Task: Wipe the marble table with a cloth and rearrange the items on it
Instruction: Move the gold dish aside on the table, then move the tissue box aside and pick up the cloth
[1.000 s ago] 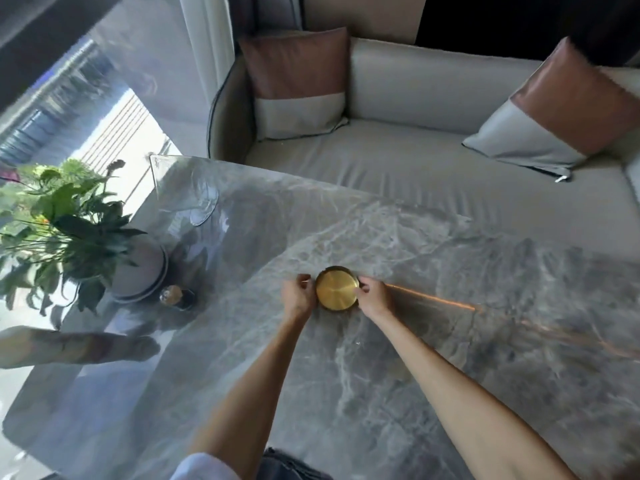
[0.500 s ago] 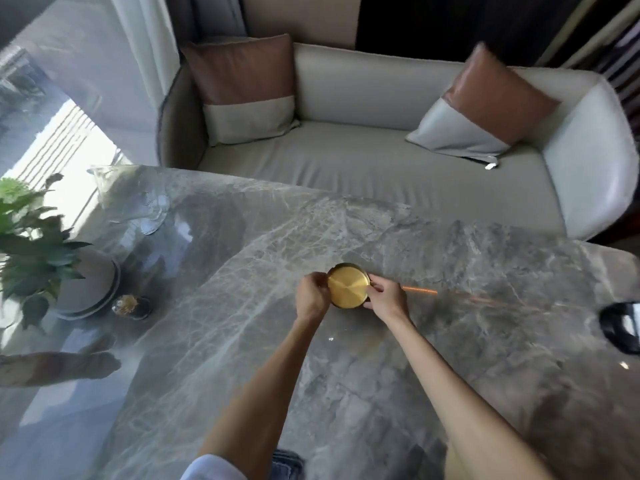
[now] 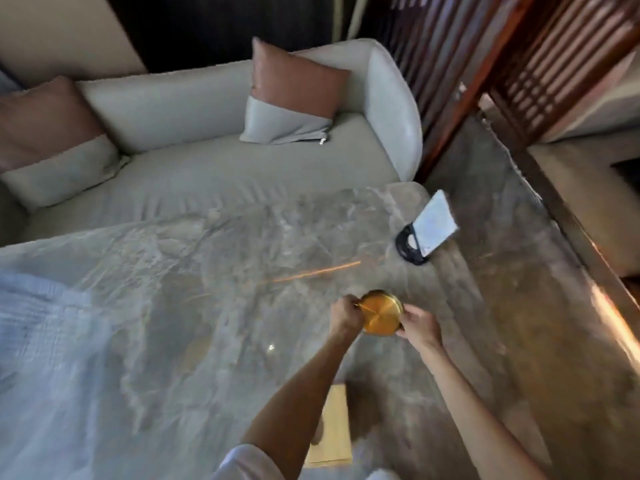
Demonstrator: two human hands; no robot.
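A round gold-topped container (image 3: 381,313) is gripped from both sides over the grey marble table (image 3: 214,271). My left hand (image 3: 344,315) pinches its left rim and my right hand (image 3: 417,329) holds its right side. It looks tilted and slightly raised above the table, though blur makes this uncertain. No cloth is in view.
A black stand holding a white card (image 3: 427,228) sits near the table's far right corner. A pale wooden piece (image 3: 332,427) lies under my left forearm. A beige sofa (image 3: 214,168) with two brown-and-grey cushions runs along the far edge. A wooden slatted screen (image 3: 519,64) stands at the right.
The view has swung right; the plant and glass at the left are out of frame and the card stand is now visible. Both hands, still on the gold container, have moved it toward the table's right side.
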